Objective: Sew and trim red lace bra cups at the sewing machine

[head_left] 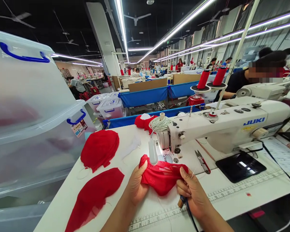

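Note:
A red lace fabric piece (163,180) is stretched between my two hands in front of the sewing machine (222,125). My left hand (136,185) pinches its left end, thumb on top. Its right end is in the closed fingers of my right hand (190,190). A slim tool with a brown end (181,202) also sits in my right hand; a thin pale tip shows above the fingers, and its kind is unclear. The cloth hangs in front of the needle area, beneath a small white lamp (153,151). To the left lie a red fabric stack (100,149) and a flat red piece (94,199).
Thread snips (203,161) and a black phone (240,167) lie right of the needle area. A printed ruler (222,195) runs along the table front. Clear plastic bins (33,154) stand at left. Red thread cones (203,79) rise behind. A co-worker (239,80) sits at right.

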`<state>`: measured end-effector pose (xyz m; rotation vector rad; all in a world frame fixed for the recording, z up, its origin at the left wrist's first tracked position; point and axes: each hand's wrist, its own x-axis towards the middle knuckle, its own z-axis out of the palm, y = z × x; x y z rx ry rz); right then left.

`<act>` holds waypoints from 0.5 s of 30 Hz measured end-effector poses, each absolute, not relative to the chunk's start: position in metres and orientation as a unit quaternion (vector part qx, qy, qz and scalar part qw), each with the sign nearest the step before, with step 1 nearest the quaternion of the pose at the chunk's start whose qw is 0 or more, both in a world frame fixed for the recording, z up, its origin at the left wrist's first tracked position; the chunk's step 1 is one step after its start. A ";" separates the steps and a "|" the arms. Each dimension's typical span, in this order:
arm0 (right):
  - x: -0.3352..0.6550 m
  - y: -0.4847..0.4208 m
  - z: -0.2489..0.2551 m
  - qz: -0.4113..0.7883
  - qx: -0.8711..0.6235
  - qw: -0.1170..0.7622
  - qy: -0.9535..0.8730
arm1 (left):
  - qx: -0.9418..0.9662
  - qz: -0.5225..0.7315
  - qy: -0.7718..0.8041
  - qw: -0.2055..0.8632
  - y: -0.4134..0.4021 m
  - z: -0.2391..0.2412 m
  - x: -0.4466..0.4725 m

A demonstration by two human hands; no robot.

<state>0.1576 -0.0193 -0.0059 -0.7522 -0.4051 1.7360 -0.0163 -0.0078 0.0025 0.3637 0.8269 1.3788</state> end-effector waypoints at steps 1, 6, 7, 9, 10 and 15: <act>0.157 -0.020 -0.006 0.736 -0.320 0.569 -0.180 | 0.158 0.614 0.370 0.679 -0.008 0.003 -0.016; 0.157 -0.022 -0.006 0.731 -0.326 0.561 -0.209 | 0.143 0.617 0.365 0.683 -0.009 0.007 -0.014; 0.157 -0.022 -0.006 0.731 -0.328 0.561 -0.210 | 0.134 0.620 0.361 0.684 -0.009 0.007 -0.014; 0.157 -0.022 -0.007 0.734 -0.330 0.553 -0.213 | 0.115 0.626 0.355 0.685 -0.008 0.007 -0.013; 0.157 -0.021 -0.007 0.738 -0.331 0.548 -0.216 | 0.105 0.629 0.355 0.684 -0.008 0.007 -0.012; 0.155 -0.019 -0.007 0.750 -0.331 0.527 -0.224 | 0.062 0.645 0.367 0.667 0.000 0.000 -0.014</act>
